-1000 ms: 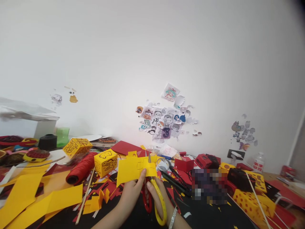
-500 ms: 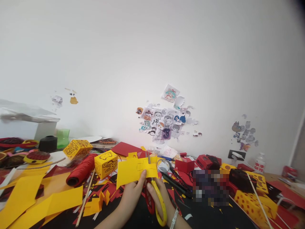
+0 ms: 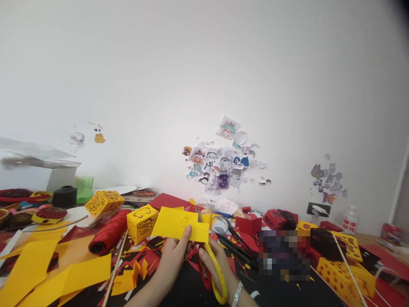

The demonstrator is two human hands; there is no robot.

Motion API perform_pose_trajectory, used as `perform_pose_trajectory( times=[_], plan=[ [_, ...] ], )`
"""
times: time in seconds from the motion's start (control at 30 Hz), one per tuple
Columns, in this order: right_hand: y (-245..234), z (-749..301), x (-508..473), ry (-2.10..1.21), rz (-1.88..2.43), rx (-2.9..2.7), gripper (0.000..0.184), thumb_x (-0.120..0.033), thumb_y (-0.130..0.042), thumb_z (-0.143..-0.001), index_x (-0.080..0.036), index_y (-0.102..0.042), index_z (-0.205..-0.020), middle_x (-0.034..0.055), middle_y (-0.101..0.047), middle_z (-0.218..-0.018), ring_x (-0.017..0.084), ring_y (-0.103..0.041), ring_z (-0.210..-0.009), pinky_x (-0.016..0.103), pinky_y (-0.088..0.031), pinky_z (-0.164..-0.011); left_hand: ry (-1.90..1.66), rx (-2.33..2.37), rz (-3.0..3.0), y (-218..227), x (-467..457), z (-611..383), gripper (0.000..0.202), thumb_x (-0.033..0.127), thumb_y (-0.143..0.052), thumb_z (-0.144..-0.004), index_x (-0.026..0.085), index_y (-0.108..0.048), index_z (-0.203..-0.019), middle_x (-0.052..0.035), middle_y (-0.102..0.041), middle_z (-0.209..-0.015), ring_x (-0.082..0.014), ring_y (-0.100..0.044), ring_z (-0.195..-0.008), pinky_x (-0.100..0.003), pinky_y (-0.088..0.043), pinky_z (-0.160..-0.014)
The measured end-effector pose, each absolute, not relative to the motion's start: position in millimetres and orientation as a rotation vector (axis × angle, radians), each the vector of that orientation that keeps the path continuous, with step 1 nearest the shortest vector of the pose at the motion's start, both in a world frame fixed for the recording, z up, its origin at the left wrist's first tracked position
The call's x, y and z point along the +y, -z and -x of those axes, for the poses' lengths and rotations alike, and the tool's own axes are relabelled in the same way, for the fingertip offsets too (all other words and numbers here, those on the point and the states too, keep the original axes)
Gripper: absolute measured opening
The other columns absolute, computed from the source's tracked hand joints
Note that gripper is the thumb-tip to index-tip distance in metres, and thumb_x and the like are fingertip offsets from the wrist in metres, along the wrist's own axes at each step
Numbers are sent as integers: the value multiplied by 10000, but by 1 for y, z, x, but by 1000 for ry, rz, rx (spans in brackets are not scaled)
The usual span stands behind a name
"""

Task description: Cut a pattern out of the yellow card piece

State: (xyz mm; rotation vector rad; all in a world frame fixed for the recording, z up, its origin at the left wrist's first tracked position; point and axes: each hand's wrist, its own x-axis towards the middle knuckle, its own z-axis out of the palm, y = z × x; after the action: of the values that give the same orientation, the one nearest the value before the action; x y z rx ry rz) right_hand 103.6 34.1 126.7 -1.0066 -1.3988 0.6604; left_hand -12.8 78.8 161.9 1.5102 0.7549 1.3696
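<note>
A piece of yellow paper with faint pencil lines is pinched in my left hand, thumb on top and fingers beneath. My right hand grips a pair of scissors with one yellow and one red handle. Their blades point away from me at the paper's right part, and one blade tip shows above its far edge. Part of the blades is hidden by the paper. Below both hands lies a black tabletop strewn with red and yellow scraps.
Left of my hands are a yellow decorated box, a red thread spool, a wooden stick and folded yellow paper. To the right lie a roll of clear tape, red paper boxes and a spotted yellow box. A white wall rises behind.
The yellow paper has turned and shifted slightly left, lying flatter in my left hand. The scissors stay in my right hand, with their handles a little to the right.
</note>
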Motion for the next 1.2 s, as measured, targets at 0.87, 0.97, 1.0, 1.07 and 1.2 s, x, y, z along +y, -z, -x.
perform_pose_trajectory(
  times=[0.87, 0.97, 1.0, 1.07, 1.2],
  plan=[
    [-129, -124, 29, -895, 985, -1537, 558, -636, -518, -703, -150, -528, -978, -42, -444, -568, 59, -384, -409, 172, -323, -390, -1336, 835, -1698, -186, 116, 44, 347, 537, -494, -665, 209, -504, -552, 60, -482, -370, -146, -460, -354, -246, -361, -391],
    [-130, -123, 29, -879, 1013, -1538, 565, -641, -508, -708, -145, -525, -978, -42, -446, -570, 55, -382, -407, 171, -323, -394, -1286, 766, -1685, -184, 115, 42, 310, 502, -536, -642, 193, -554, -669, 45, -563, -464, -155, -507, -413, -243, -384, -400],
    [-131, -123, 29, -877, 1024, -1534, 569, -644, -503, -709, -143, -521, -978, -42, -446, -571, 54, -381, -405, 170, -322, -391, -1263, 736, -1690, -183, 115, 41, 304, 491, -537, -645, 191, -563, -684, 34, -586, -493, -163, -529, -444, -245, -403, -419],
    [-132, -122, 29, -870, 1044, -1525, 571, -648, -493, -713, -142, -513, -976, -43, -444, -573, 53, -379, -402, 171, -323, -385, -1242, 703, -1684, -181, 113, 38, 301, 487, -532, -648, 190, -567, -682, 14, -619, -541, -182, -569, -510, -255, -437, -461],
    [-133, -121, 29, -854, 1053, -1521, 553, -637, -493, -722, -144, -510, -972, -38, -443, -584, 60, -387, -416, 176, -325, -390, -1211, 685, -1653, -177, 112, 35, 297, 483, -546, -639, 190, -548, -684, 3, -635, -584, -199, -605, -578, -272, -477, -527]
  ],
)
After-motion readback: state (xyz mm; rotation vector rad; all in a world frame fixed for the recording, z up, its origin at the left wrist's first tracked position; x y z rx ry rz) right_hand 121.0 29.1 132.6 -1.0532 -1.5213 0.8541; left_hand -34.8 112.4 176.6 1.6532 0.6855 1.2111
